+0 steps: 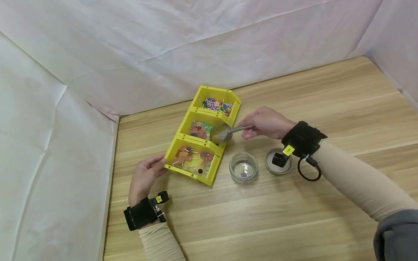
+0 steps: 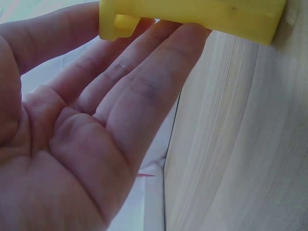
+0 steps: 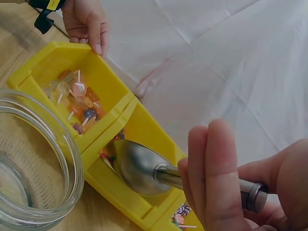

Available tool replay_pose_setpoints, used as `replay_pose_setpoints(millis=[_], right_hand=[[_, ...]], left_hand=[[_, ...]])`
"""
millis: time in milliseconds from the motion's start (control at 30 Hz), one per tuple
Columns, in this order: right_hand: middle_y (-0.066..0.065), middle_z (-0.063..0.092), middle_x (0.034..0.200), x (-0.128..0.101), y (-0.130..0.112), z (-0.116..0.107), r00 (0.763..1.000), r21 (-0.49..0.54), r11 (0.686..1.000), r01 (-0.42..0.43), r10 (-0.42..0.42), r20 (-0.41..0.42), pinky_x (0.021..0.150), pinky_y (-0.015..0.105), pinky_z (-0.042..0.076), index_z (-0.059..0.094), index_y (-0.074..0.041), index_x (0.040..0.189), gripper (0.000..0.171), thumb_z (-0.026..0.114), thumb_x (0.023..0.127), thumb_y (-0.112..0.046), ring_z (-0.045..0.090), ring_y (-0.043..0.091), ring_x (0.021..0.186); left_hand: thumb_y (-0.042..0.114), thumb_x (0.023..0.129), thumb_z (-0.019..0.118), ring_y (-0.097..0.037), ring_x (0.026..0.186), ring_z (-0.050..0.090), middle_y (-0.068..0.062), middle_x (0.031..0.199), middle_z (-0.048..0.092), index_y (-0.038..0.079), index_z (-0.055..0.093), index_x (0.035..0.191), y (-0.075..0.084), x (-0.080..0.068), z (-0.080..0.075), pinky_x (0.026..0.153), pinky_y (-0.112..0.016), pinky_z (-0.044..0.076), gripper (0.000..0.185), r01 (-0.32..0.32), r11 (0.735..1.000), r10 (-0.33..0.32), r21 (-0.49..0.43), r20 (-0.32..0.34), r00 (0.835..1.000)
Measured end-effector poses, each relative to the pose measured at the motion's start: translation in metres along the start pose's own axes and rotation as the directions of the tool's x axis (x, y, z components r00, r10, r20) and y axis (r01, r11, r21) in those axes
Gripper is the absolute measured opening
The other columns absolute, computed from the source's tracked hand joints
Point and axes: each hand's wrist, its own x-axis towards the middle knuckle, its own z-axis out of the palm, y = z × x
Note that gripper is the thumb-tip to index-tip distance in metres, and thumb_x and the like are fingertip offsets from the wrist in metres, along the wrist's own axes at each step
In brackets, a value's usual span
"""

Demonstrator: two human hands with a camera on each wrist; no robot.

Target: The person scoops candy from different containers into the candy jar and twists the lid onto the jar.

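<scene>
L hand [image 1: 146, 175] pinches bin [image 1: 187, 174], R hand [image 1: 266, 123] grips scoop [image 1: 221, 133], jar [image 1: 243, 176] & lid [image 1: 281, 170] nr bin

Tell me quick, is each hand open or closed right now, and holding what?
Left hand: closed, holding the near yellow bin at its corner.
Right hand: closed, holding the metal scoop by its handle.

A light wood-grained surface [image 1: 277, 228] is spreading beneath the right grip [image 1: 266, 122]; creased whitish sheeting [image 1: 200, 31] is hanging beyond it and to either side.
</scene>
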Motion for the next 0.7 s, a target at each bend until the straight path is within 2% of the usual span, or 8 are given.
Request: replay_pose_setpoints(millis=[267, 433, 700], right_hand=[[0.025, 0.071, 0.103, 0.002, 0.01, 0.001, 0.998, 0.052, 0.997, -0.056, 0.054, 0.035, 0.088, 0.028, 0.059, 0.052, 0.015, 0.132, 0.036, 0.047, 0.104, -0.006, 0.074, 0.018, 0.084], [0.031, 0.065, 0.117, 0.004, 0.015, 0.003, 0.996, 0.004, 0.999, -0.041, 0.04, 0.077, 0.097, 0.036, 0.054, 0.049, 0.017, 0.133, 0.036, 0.048, 0.103, -0.005, 0.073, 0.023, 0.094], [0.032, 0.061, 0.122, 0.005, 0.017, 0.01, 0.994, -0.02, 0.999, -0.05, 0.052, 0.092, 0.097, 0.034, 0.055, 0.045, 0.016, 0.137, 0.039, 0.048, 0.103, -0.002, 0.07, 0.027, 0.102]], left_hand=[[0.021, 0.102, 0.058, -0.027, 0.117, 0.063, -0.02, 0.137, 0.058, 0.0, 0.059, 0.134, 0.0, 0.0, -0.001, 0.1, -0.039, 0.054, 0.038, 0.0, 1.0, 0.0, -0.001, 0.007, 1.0], [0.021, 0.102, 0.058, -0.026, 0.116, 0.063, -0.02, 0.137, 0.058, 0.0, 0.059, 0.134, 0.0, 0.001, -0.001, 0.1, -0.038, 0.055, 0.039, 0.002, 1.0, -0.002, -0.001, 0.009, 1.0], [0.021, 0.102, 0.058, -0.028, 0.118, 0.062, -0.02, 0.137, 0.058, 0.0, 0.059, 0.134, 0.0, 0.0, -0.001, 0.1, -0.039, 0.054, 0.038, 0.007, 1.0, -0.007, -0.001, 0.01, 1.0]])
